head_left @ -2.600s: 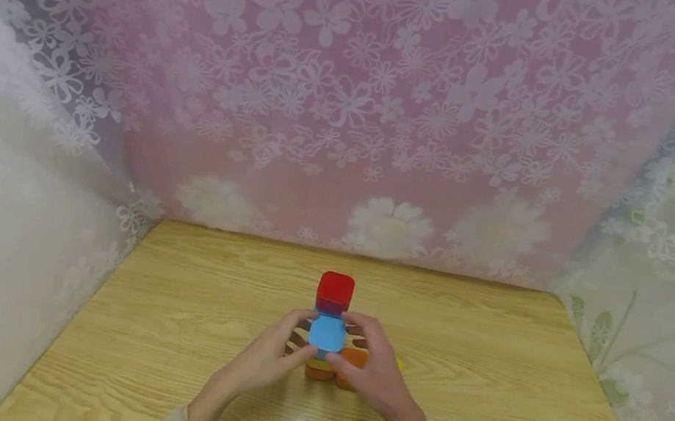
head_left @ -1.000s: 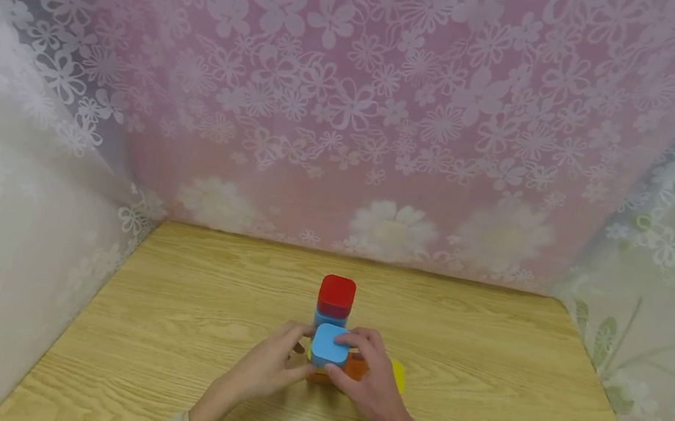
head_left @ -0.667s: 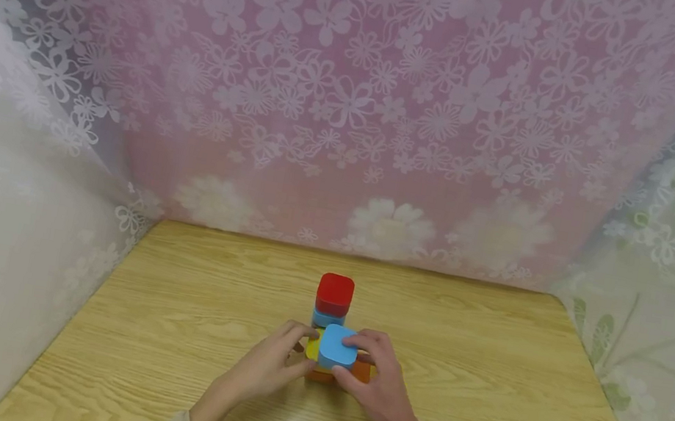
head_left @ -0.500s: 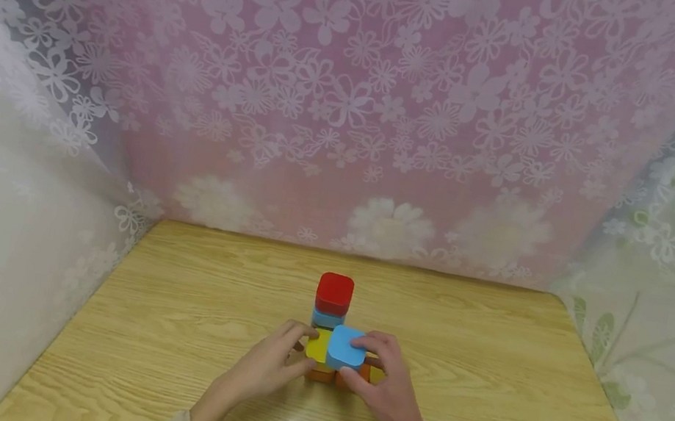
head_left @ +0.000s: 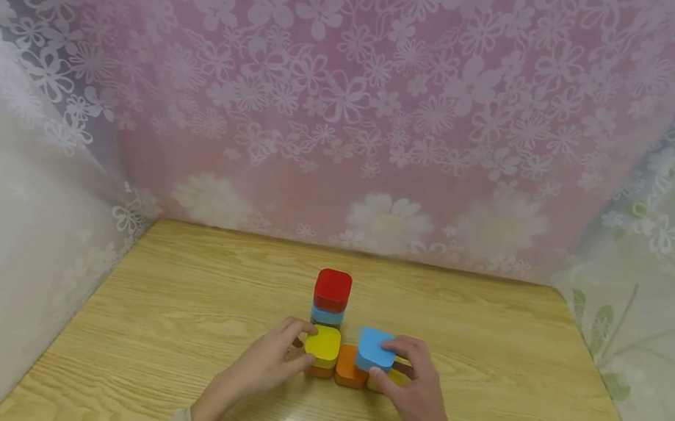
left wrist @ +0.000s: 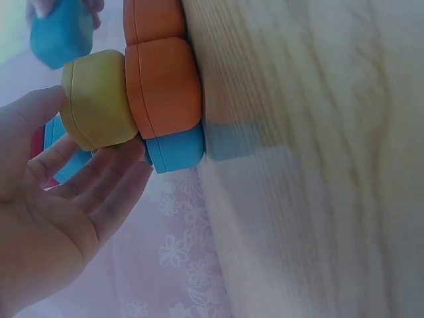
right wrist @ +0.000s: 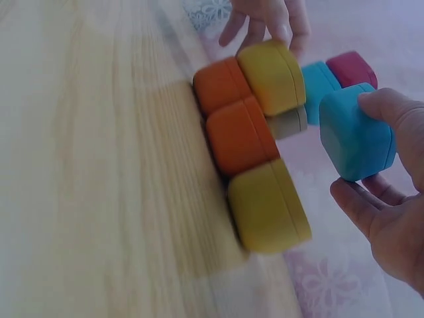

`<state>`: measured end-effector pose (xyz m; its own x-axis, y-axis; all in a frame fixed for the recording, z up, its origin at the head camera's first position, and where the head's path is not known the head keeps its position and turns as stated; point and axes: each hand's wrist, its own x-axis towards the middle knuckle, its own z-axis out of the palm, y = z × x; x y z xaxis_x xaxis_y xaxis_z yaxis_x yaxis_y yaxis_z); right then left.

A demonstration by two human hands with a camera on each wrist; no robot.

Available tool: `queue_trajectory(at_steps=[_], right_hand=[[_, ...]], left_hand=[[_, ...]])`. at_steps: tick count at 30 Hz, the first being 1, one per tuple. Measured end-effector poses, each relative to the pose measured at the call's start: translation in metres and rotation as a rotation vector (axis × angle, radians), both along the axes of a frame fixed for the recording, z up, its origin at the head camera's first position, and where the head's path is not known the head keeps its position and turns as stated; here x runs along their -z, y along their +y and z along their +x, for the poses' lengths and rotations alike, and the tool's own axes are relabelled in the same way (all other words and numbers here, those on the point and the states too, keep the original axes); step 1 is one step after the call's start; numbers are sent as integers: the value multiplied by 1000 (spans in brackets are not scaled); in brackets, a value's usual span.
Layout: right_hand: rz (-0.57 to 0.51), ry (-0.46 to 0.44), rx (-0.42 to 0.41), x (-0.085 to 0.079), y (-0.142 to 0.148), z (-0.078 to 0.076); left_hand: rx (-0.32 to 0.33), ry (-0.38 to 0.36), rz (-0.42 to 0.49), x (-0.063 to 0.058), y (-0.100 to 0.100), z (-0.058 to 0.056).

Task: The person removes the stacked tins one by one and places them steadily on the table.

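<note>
My right hand (head_left: 417,391) pinches a rounded blue block (head_left: 375,349) between thumb and fingers, held in the air. In the right wrist view this blue block (right wrist: 354,132) hangs apart from the row below. My left hand (head_left: 265,362) holds the sides of a yellow block (head_left: 323,344), thumb in front and fingers behind. That yellow block sits on an orange block (left wrist: 165,86). To its right on the table stand a second orange block (head_left: 350,369) and another yellow block (right wrist: 265,212), the latter partly hidden by my right hand in the head view.
Behind the held yellow block rises a stack with a red block (head_left: 333,288) on top of a blue one (head_left: 327,314); its lower part is mostly hidden. The wooden table (head_left: 199,277) ends at a flowered curtain (head_left: 351,131) at the back and sides.
The blue block has moved from above the left-hand yellow block to the right, carried by my right hand. The left hand stays put, and the yellow block under it has come into view.
</note>
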<state>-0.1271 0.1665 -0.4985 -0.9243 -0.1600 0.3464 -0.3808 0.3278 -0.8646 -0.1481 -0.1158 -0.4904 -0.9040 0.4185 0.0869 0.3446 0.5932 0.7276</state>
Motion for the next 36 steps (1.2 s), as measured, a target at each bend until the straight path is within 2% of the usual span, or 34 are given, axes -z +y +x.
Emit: queue_trajectory(at_steps=[11,20,28,36], right_hand=[[38,21,51,9,30,2],[50,-23,72,25,45,7],[37,-24,92,26,61,8],[132,-37,94,30,84,5]], left_hand=[[-7,-9,1,1,0,0],[1,1,6,2,-1,4],[-3,-7,10,2,-1,4],[-8,6,4,4,-1,3]])
